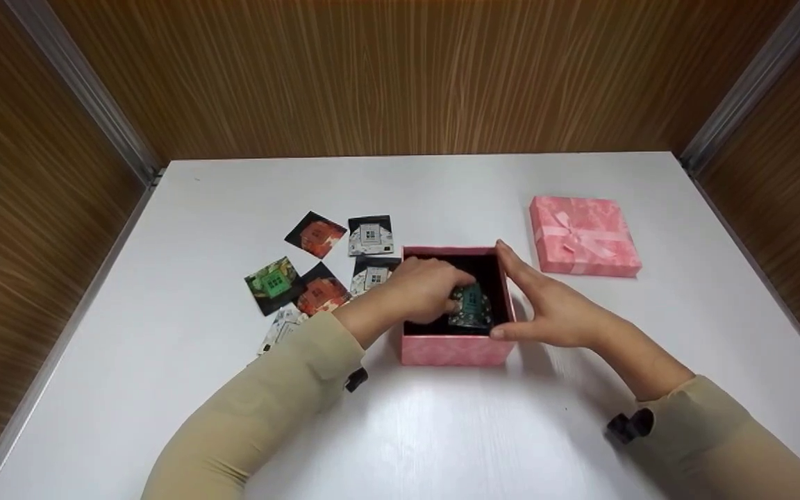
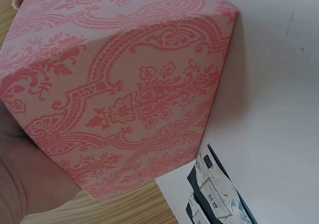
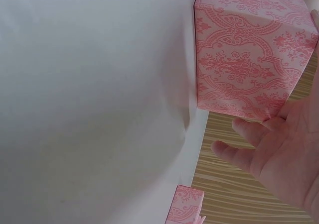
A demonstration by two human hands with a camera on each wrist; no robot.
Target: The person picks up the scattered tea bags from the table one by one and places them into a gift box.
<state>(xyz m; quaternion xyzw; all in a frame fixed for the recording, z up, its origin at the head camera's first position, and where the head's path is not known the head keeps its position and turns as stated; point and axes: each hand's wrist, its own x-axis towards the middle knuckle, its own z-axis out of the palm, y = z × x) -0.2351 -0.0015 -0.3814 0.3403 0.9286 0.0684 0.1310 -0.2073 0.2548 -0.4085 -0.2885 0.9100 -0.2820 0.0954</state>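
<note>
An open pink patterned box (image 1: 457,351) with a dark inside stands on the table. My left hand (image 1: 428,288) reaches over its left wall and pinches a dark green packet (image 1: 471,305) inside between thumb and fingers. In the left wrist view the box's pink wall hides the fingertips. My right hand (image 1: 556,312) spreads along the right wall, its thumb at the near corner and its forefinger at the far one. The right wrist view shows its other fingers (image 3: 237,157) extended below the box.
A pink lid (image 1: 586,236) with a ribbon bow lies at the right. Left of the box lie several packets: orange (image 1: 316,235), green (image 1: 273,285) and white-and-black (image 1: 371,235) ones. Brown wood-grain panels (image 1: 400,76) stand around the white table (image 1: 400,430).
</note>
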